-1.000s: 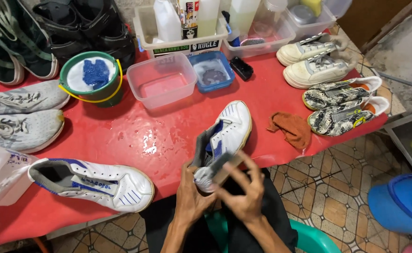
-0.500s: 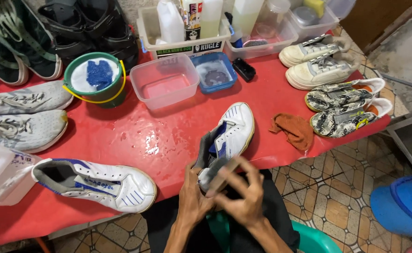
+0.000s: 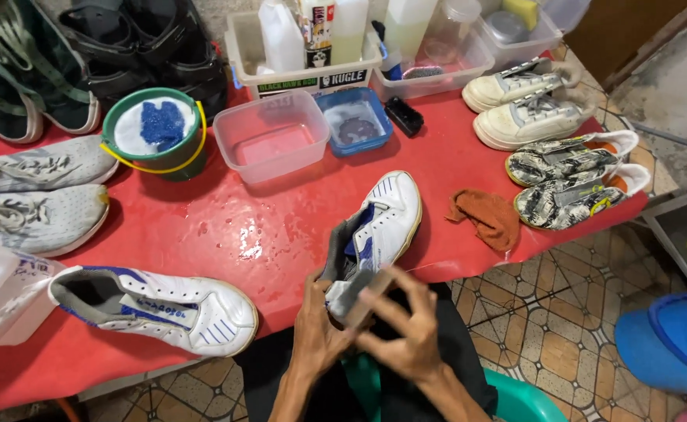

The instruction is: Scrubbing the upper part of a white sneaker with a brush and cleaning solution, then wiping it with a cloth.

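A white shoe with blue trim (image 3: 381, 217) rests with its toe on the red table (image 3: 226, 227) and its heel over the near edge. My left hand (image 3: 316, 324) grips the heel from below. My right hand (image 3: 402, 328) holds a small brush (image 3: 367, 293) against the heel. The matching white and blue shoe (image 3: 156, 306) lies on its side at the front left.
A green bucket (image 3: 156, 129) with a blue sponge, a clear tub (image 3: 271, 134) of water and a blue tub (image 3: 355, 117) stand behind. An orange rag (image 3: 486, 215), several shoe pairs, trays of bottles, and a blue container on the floor (image 3: 668, 344) surround them.
My right hand with the brush has shifted slightly back and forth across the shoe's heel. The shoe and my left hand have stayed about where they were.
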